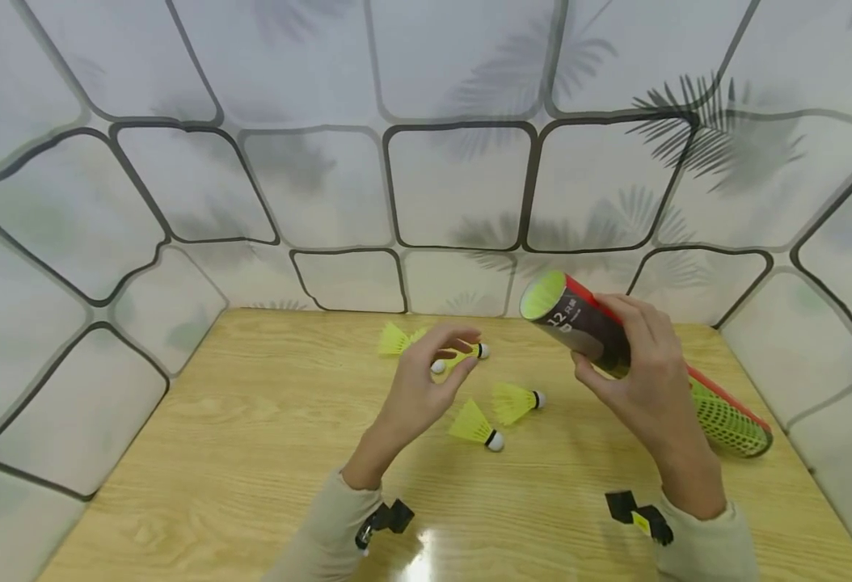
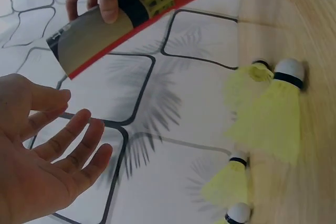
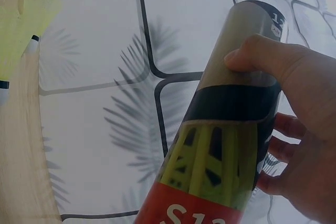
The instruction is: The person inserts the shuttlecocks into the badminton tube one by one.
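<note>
Tube, one, held aslant in right hand; thumb and fingers curled round the upper half from opposite sides. Upper end toward the left, lower end off to the right over the table; whether touching the wood, cannot tell.

Left hand: fingers spread, loosely bent, about half open, thumb apart from fingertips. Near the tube's upper end, clear of it.

Back to the tube: yellow-green showing at the upper end, black-and-grey wrapping marked "12" just below, red strip along the side, yellow-green mesh toward the lower end. Number of pieces inside not countable; whether mesh seen through a clear wall or printed, cannot tell.

Loose on the table: four shuttlecocks, all lying on their sides, yellow skirts, white tips, black bands. Two nearer ones close together between the forearms, tips to the right. Two farther back, partly hidden behind left hand in the head view.

Outermost: pale wall behind, dark rounded outlines, grey leaf shapes.
</note>
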Tool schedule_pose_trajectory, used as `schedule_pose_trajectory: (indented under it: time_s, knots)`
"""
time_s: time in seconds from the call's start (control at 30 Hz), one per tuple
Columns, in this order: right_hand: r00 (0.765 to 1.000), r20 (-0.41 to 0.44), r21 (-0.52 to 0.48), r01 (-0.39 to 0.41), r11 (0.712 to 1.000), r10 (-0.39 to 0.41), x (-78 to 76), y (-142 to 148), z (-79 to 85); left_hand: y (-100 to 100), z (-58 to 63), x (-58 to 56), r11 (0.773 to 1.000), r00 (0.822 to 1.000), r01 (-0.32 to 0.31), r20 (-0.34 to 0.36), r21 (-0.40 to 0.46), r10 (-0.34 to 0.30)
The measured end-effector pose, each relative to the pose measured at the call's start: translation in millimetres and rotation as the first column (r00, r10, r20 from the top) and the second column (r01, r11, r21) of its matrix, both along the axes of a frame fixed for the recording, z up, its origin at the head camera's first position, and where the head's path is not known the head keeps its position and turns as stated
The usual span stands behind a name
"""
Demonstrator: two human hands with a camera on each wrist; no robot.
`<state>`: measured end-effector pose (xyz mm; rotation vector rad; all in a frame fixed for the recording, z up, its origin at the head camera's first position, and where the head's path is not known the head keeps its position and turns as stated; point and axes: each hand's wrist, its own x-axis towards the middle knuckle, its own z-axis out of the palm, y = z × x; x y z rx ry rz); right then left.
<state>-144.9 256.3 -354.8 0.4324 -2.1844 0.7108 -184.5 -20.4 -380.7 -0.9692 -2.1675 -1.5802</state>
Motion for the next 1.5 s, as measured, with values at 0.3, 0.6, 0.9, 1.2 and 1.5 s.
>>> schedule_pose_trajectory:
  time_s: [0.3,0.6,0.9,1.2,1.5]
  knots:
    - [0.999,-0.032,-0.024,-0.018,1.0,0.017,-3.6,-2,-1.3,-17,-35.3,0.3,0.987,0.98,0.042,0.198,-0.155,-0.01]
    - [1.0,-0.025,-0.022,-0.011,1.0,0.01,-1.7,-1,-0.8,-20,-59.6,3.7,0.953,0.956,0.102,0.294,-0.285,-0.015]
    - [1.0,-0.025,-0.028,-0.017,0.999,0.016,-2.4,-1,-2.5,-12,-71.2,4.8,0.913,0.943,0.115,0.331,-0.392,0.023]
    - [0.999,-0.028,-0.027,-0.02,0.999,0.019,-3.6,0,-3.0,-11,-76.0,3.6,0.901,0.951,0.085,0.303,-0.425,0.053]
    - [1.0,-0.019,-0.023,-0.008,1.0,0.008,-2.2,3,-2.3,-15,-74.3,2.2,0.916,0.948,0.061,0.31,-0.397,0.071]
